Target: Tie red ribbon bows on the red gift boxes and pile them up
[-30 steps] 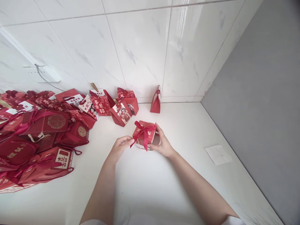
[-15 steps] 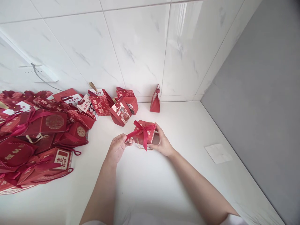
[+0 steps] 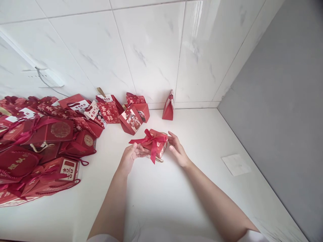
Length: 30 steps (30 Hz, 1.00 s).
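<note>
Red gift box (image 3: 158, 144) w/ ribbon bow (image 3: 151, 141), left hand (image 3: 131, 156) pinching ribbon end at 9 o'clock, right hand (image 3: 178, 151) hovering open at 3 o'clock, not gripping.

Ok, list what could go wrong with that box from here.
1. The left hand pinches one ribbon tail; pulling could drag the box sideways, since the right hand looks barely on it.
2. The box sits tilted, so it might tip.

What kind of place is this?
Probably a home counter used for packing gifts: a white counter against a marble-look tiled wall, with a heap of red gift boxes at one side.
</note>
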Tool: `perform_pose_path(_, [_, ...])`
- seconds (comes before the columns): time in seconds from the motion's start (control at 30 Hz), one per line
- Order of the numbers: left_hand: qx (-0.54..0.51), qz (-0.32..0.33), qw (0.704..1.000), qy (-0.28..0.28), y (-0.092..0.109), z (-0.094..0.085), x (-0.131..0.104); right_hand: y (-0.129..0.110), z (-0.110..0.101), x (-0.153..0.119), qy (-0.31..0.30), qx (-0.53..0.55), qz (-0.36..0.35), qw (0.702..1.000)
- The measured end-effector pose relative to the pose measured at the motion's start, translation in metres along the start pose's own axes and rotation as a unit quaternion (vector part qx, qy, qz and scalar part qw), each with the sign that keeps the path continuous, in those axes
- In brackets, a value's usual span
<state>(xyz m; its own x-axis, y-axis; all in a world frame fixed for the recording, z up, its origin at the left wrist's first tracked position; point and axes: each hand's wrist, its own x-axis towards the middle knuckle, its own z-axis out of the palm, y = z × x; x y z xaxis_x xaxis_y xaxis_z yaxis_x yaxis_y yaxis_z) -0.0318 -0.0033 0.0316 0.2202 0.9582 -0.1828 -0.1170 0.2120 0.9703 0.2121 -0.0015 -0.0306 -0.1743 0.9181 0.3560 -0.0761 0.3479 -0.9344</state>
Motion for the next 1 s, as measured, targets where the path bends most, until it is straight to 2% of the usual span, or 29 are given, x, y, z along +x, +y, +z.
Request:
perform_pose_path(0.2, [0.016, 0.006, 0.997, 0.072, -0.003, 0.001, 0.002, -0.002, 0.001, 0.0, 0.048, 0.021, 0.022, 0.998])
perform_pose_path(0.37, [-0.001, 0.033, 0.985, 0.17, -0.006, -0.001, 0.007, -0.002, 0.002, 0.001, 0.069, 0.01, 0.037, 0.997])
perform_pose_path(0.6, [-0.03, 0.057, 0.985, 0.158, -0.006, -0.001, 0.008, -0.007, 0.004, -0.001, 0.073, -0.043, 0.006, 0.996])
perform_pose_path(0.67, [-0.024, 0.059, 0.985, 0.158, -0.005, 0.0, 0.006, -0.015, 0.004, 0.001, 0.1, -0.023, 0.006, 0.995])
perform_pose_path(0.77, [0.001, 0.028, 0.989, 0.145, -0.001, 0.003, 0.002, -0.034, 0.002, 0.011, 0.126, 0.006, 0.013, 0.992])
perform_pose_path(0.83, [0.008, 0.004, 0.99, 0.141, 0.002, 0.005, 0.0, -0.047, -0.001, 0.022, 0.103, -0.016, 0.022, 0.994])
perform_pose_path(1.0, [-0.01, -0.006, 0.991, 0.133, 0.003, 0.007, 0.0, -0.066, -0.006, 0.045, -0.029, -0.084, 0.069, 0.994])
